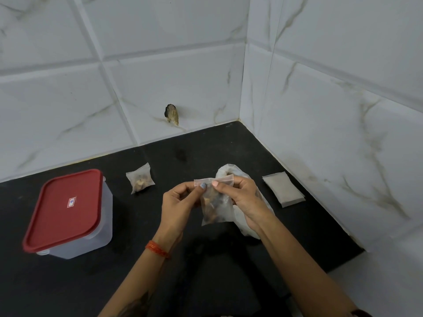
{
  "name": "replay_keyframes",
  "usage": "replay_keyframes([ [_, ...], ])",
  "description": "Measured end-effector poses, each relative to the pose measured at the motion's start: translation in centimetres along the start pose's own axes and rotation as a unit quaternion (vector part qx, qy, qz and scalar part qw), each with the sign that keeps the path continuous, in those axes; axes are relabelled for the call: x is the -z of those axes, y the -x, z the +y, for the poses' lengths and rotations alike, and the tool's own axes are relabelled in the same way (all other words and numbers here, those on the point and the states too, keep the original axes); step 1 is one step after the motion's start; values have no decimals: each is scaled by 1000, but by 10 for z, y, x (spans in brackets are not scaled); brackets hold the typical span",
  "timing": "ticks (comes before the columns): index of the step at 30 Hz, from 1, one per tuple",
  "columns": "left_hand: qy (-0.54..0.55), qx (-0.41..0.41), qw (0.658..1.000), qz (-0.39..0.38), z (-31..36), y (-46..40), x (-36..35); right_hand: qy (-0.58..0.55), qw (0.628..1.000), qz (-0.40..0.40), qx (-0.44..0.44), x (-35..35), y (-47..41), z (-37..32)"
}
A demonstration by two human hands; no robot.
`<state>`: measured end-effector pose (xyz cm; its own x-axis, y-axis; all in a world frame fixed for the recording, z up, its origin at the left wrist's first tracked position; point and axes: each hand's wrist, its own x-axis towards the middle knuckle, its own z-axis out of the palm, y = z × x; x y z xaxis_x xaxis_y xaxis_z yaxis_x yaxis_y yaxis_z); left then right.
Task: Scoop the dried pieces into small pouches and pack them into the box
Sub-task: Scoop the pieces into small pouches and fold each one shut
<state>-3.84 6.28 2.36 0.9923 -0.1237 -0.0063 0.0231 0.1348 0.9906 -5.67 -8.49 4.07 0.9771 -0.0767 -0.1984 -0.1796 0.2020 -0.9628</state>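
Note:
A small clear pouch (pixel 216 205) with brown dried pieces inside hangs above the black counter. My left hand (pixel 177 203) and my right hand (pixel 242 197) both pinch its top strip, thumbs side by side. Behind my right hand lies a larger white plastic bag (pixel 229 170), partly hidden. Another filled pouch (pixel 140 181) lies flat on the counter further left. The translucent box (pixel 105 220) stands at the left with its red lid (pixel 65 209) on.
A flat stack of unfilled pouches (pixel 283 189) lies at the right near the tiled wall. White marble-look tiles (pixel 320 133) close off the back and right of the black counter (pixel 160 259). A dark hole (pixel 171 114) marks the back wall.

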Motion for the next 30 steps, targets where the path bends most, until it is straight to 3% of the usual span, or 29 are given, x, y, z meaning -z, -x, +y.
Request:
replay_keyframes([
  [20, 12, 13, 999, 35, -1, 0, -1, -5, 999, 7, -39, 1, 0, -1],
  [30, 27, 9, 1000, 4, 0, 2, 0, -14, 1000, -15, -13, 2, 3, -2],
])
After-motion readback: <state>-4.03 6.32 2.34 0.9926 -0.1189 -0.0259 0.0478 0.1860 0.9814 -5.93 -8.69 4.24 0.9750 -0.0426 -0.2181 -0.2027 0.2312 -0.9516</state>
